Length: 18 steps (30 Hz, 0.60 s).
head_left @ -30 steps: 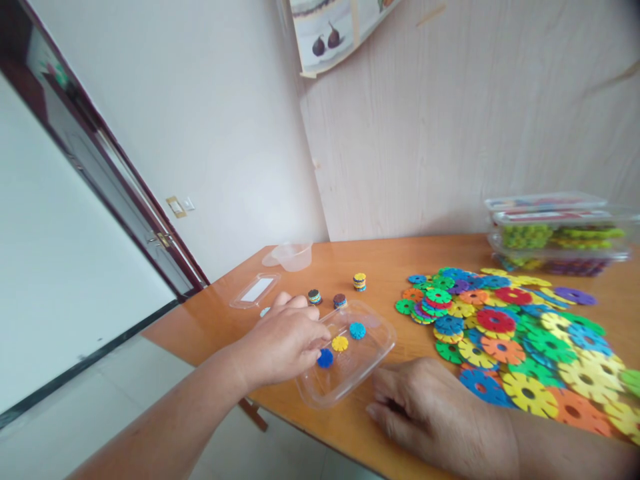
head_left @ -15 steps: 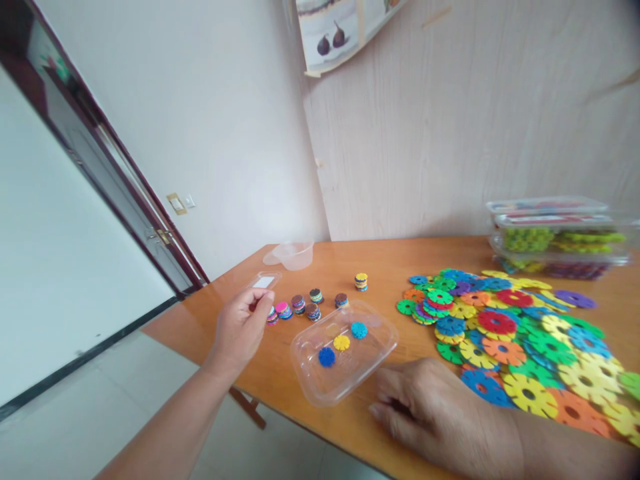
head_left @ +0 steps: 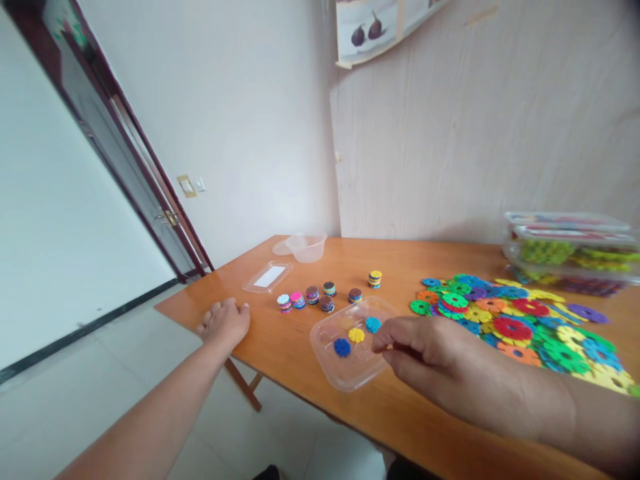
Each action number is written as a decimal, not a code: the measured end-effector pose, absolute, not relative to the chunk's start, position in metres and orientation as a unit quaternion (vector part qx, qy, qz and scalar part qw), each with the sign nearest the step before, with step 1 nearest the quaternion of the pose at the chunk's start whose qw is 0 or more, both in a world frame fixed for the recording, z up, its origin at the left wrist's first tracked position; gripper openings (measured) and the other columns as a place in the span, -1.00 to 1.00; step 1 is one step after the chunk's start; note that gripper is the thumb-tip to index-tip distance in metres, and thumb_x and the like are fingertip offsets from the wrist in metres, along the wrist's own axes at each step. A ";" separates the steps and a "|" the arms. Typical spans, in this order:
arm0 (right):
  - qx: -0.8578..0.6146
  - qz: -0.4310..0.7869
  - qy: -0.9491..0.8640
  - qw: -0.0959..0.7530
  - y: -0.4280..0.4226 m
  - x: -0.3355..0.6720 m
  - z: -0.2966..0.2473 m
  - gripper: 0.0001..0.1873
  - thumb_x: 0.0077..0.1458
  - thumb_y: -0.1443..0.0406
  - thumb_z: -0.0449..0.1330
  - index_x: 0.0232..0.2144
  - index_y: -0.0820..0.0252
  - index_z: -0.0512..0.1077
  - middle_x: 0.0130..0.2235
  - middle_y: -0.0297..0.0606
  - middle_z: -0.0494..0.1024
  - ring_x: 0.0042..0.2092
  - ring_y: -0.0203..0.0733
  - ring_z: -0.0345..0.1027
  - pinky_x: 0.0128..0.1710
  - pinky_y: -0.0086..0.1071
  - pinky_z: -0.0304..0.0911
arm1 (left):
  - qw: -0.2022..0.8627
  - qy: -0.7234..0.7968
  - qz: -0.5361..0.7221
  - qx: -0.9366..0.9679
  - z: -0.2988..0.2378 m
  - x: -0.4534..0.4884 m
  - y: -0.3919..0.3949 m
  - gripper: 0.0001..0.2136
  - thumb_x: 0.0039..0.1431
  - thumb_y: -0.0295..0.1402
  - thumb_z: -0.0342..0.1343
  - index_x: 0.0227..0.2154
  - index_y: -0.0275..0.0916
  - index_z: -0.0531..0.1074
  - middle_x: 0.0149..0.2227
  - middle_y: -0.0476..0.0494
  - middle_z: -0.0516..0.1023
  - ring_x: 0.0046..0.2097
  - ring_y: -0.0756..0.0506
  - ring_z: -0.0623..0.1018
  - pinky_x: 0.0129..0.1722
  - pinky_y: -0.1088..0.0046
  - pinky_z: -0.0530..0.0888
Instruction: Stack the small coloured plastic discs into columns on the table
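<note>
My left hand (head_left: 226,323) rests on the table's front-left edge, its fingers loosely apart and nothing in it. My right hand (head_left: 435,357) is over the right side of a clear plastic tray (head_left: 327,373), thumb and forefinger pinched together. Whatever the pinch holds, if anything, is hidden. In the tray lie a dark blue notched disc (head_left: 342,347), a yellow notched disc (head_left: 356,335) and a turquoise notched disc (head_left: 373,325), the last one closest to my right fingertips. Behind the tray stand several small disc stacks, among them a pink-topped stack (head_left: 297,300) and a yellow-topped stack (head_left: 375,279).
A pile of large notched discs (head_left: 513,327) covers the table's right side, with stacked clear boxes (head_left: 573,253) behind it. At the back left are a clear bowl (head_left: 307,248) and a flat lid (head_left: 267,277) with a white label. The wall (head_left: 425,167) bounds the table's far side.
My left hand has moved away from the small stacks, down to the table edge, and its fingers have loosened. My right hand has risen from beside the tray to over its right side.
</note>
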State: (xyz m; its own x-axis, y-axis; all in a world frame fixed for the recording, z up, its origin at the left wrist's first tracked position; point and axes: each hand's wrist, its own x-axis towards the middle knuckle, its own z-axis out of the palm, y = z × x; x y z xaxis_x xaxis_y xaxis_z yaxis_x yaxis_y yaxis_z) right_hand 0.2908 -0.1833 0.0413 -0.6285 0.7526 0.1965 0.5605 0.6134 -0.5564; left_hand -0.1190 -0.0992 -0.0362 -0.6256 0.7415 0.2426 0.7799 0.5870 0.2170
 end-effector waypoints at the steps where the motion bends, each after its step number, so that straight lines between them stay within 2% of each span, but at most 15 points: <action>1: -0.376 0.205 -0.882 0.197 -0.176 0.287 0.047 -0.75 0.20 0.34 0.07 -0.20 0.05 0.54 -0.27 -0.34 0.61 -0.29 -0.24 0.44 -0.29 -0.42 0.24 | 0.060 -0.888 -0.147 -0.430 -0.037 -0.120 -0.097 -0.49 0.21 -0.03 -0.18 0.04 -0.19 0.43 0.14 -0.46 0.41 0.18 -0.46 0.37 0.06 -0.10 0.31; 6: -0.388 0.119 -0.913 0.027 -0.147 0.255 0.068 -0.70 0.10 0.34 0.10 -0.24 0.05 0.62 -0.24 -0.27 0.66 -0.23 -0.12 0.50 -0.28 -0.36 0.24 | 0.053 -0.889 -0.143 -0.433 -0.041 -0.119 -0.094 -0.47 0.20 -0.01 -0.20 -0.02 -0.24 0.47 0.12 -0.52 0.42 0.15 -0.47 0.38 0.04 -0.13 0.30; 10: -0.380 0.067 -0.916 -0.107 -0.144 0.228 0.070 -0.70 0.12 0.31 0.08 -0.31 0.11 0.65 -0.26 -0.15 0.67 -0.24 -0.04 0.52 -0.39 -0.34 0.18 | 0.052 -0.889 -0.148 -0.430 -0.039 -0.115 -0.095 -0.42 0.19 0.03 -0.22 0.00 -0.26 0.46 0.13 -0.53 0.41 0.15 -0.48 0.36 0.04 -0.15 0.27; 14: -0.376 0.038 -0.913 -0.155 -0.142 0.215 0.064 -0.69 0.12 0.30 0.09 -0.31 0.14 0.66 -0.27 -0.11 0.68 -0.26 -0.03 0.53 -0.40 -0.34 0.18 | 0.046 -0.891 -0.143 -0.428 -0.038 -0.112 -0.095 -0.38 0.19 0.07 -0.26 0.01 -0.26 0.45 0.13 -0.52 0.41 0.16 -0.47 0.35 0.05 -0.14 0.26; 18: -0.393 0.052 -0.906 -0.151 -0.140 0.213 0.059 -0.64 0.13 0.31 0.07 -0.22 0.12 0.67 -0.21 -0.12 0.69 -0.21 0.00 0.55 -0.35 -0.32 0.22 | 0.045 -0.891 -0.141 -0.429 -0.038 -0.112 -0.095 -0.38 0.18 0.09 -0.26 0.00 -0.25 0.45 0.13 -0.50 0.41 0.16 -0.47 0.35 0.05 -0.14 0.26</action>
State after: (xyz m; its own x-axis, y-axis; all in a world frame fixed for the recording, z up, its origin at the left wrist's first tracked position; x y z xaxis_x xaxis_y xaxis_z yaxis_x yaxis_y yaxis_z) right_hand 0.2128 -0.1405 0.0594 -0.6454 0.6962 -0.3145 0.7276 0.6856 0.0246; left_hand -0.1122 -0.0951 -0.0383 -0.6273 0.7524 0.2010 0.7777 0.5915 0.2128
